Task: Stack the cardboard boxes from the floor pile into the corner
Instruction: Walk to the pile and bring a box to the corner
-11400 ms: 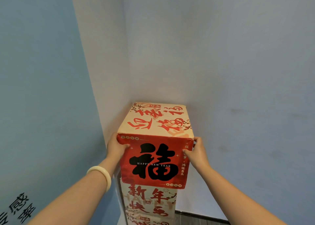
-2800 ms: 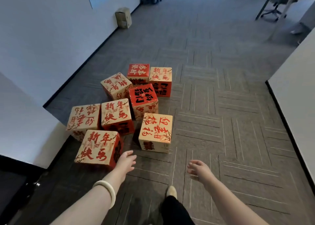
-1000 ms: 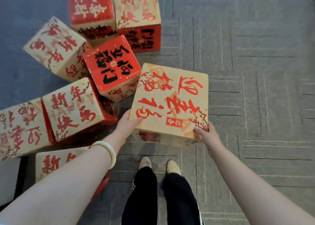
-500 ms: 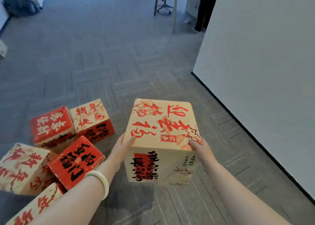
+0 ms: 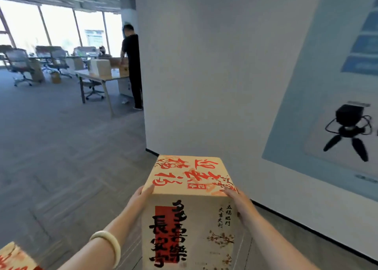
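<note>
The left hand (image 5: 141,198) lies flat against the left face of the cardboard box (image 5: 190,218), fingers extended, with the fingertips at the top edge. The right hand (image 5: 238,202) mirrors it on the right face, palm pressed in and fingers reaching to the top edge. Neither hand wraps the box; it is clamped between the two palms. A pale bracelet (image 5: 109,243) sits on the left wrist.

The box is held upright at mid-height, clear of the floor (image 5: 61,167), near and centre in the view, with its printed top level. A white wall (image 5: 214,75) rises just beyond it, carrying a blue poster (image 5: 337,106) to the right.

Progress: the pick-up of this box is complete and the carry is in hand. The corner stack is not in view, so the number of boxes already placed cannot be determined. Part of one more printed box (image 5: 14,257) shows at the near-left edge, so at least that one is left to move; placement of the held box is not yet done.

Far left, a person (image 5: 132,65) stands at a tabletop (image 5: 98,76) bearing plain cartons.
</note>
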